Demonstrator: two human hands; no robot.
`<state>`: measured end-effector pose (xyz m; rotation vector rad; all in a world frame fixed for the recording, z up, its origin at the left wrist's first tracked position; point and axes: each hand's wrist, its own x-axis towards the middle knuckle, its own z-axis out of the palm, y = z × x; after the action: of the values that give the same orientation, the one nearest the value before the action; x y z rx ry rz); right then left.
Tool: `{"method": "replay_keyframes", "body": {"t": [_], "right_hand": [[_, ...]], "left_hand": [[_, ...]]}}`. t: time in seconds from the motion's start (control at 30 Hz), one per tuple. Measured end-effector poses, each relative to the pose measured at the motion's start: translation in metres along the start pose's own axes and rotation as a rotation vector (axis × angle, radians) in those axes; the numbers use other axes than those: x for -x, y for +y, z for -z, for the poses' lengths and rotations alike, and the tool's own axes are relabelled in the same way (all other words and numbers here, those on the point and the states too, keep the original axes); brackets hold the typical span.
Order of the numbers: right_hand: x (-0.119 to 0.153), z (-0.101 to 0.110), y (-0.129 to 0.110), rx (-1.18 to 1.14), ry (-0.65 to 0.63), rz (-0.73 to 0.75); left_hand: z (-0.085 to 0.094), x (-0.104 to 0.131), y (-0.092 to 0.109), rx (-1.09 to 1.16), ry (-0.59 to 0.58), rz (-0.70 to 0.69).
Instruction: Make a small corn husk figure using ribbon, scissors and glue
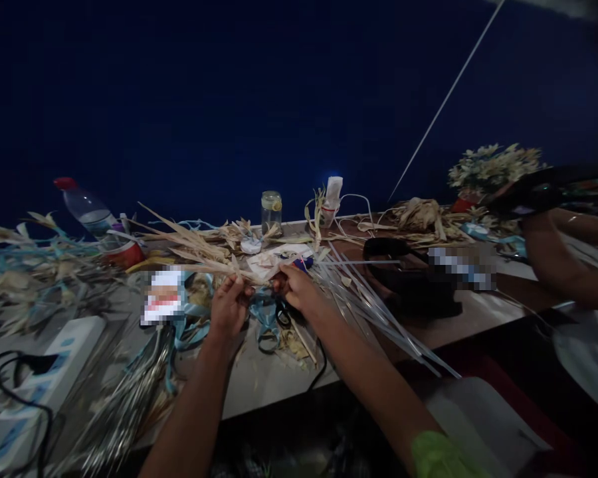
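Both hands meet over the middle of the cluttered table. My left hand [232, 302] is closed, its thumb and fingers pinching a pale dry husk strip [204, 268]. Close beside it on the right, my right hand [295, 285] is also closed, with its fingertips near the strip's right part; what they hold is too small to make out. White crumpled paper [272, 260] lies just behind the hands. Below them are blue ribbon [266, 325] and black-handled scissors [282, 314]. A fan of long dry husks [194, 239] spreads behind my left hand.
A power strip [54, 372] with black cables and a bundle of thin wires [129, 398] lie at left. Behind stand a tilted bottle [87, 209] and a glass jar [272, 211]. Clear rods [379, 305] extend right, near another person's arm [553, 262].
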<state>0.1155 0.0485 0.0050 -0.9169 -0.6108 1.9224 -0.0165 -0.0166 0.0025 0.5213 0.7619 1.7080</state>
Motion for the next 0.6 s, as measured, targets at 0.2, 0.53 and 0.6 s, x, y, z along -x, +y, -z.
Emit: {"method": "replay_keyframes", "body": {"t": [0.2,0.53,0.6], "right_hand": [[0.004,0.0,-0.001,-0.055,-0.083,-0.206],[0.024,0.009,-0.022,-0.01,-0.342,-0.07],[0.021,0.01,-0.019,0.082,-0.256,0.062]], "left_hand": [[-0.004,0.004,0.001,0.008,-0.089,0.08],[-0.001,0.003,0.004,-0.153,-0.044,0.163],[0.003,-0.001,-0.001,-0.307,0.021,0.113]]}}
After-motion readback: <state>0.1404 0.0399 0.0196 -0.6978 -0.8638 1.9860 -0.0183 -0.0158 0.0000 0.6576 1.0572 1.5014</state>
